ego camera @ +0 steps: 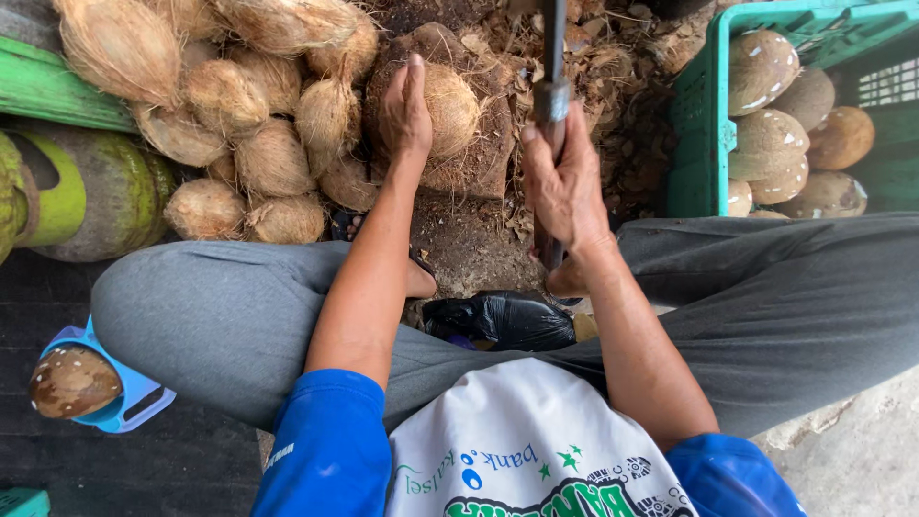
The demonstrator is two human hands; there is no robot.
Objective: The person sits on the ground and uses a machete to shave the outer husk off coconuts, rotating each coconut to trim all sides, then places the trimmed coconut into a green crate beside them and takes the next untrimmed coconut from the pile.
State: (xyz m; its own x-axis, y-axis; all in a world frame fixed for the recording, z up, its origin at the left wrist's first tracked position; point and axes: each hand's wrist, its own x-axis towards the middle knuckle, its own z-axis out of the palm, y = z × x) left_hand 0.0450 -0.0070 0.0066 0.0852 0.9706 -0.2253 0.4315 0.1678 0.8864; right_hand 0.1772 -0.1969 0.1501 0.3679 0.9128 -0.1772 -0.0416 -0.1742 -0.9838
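The left hand [406, 113] is lying flat against the left flank of a fibrous husked coconut [448, 107], fingers together and pointing away from the body, pressing and steadying the nut rather than wrapping round it. The coconut is sitting on a worn wooden chopping block [479, 168] straight ahead of the person, between the knees, so the left hand is the one touching it.

The right hand [563, 187] is clamping shut around the handle of a long dark blade [552, 57], a machete-like knife. The blade's long axis is running nearly straight away from the body, almost upright in the head view, and its metal is passing just to the right of the coconut, near it but apart. So the coconut is lying to the left of and slightly beyond the right hand, with the left hand on its far side from the blade.

Outward from there, a heap of unworked hairy coconuts [258, 124] is filling the ground at upper left. At right, a green plastic crate [704, 105] is holding smoother, trimmed coconuts [766, 144]. Husk scraps [622, 86] are littering the ground around the block. A black plastic bag [503, 319] is lying near the person's lap, and one brown trimmed coconut is resting on a blue plastic scoop [124, 402] at lower left.
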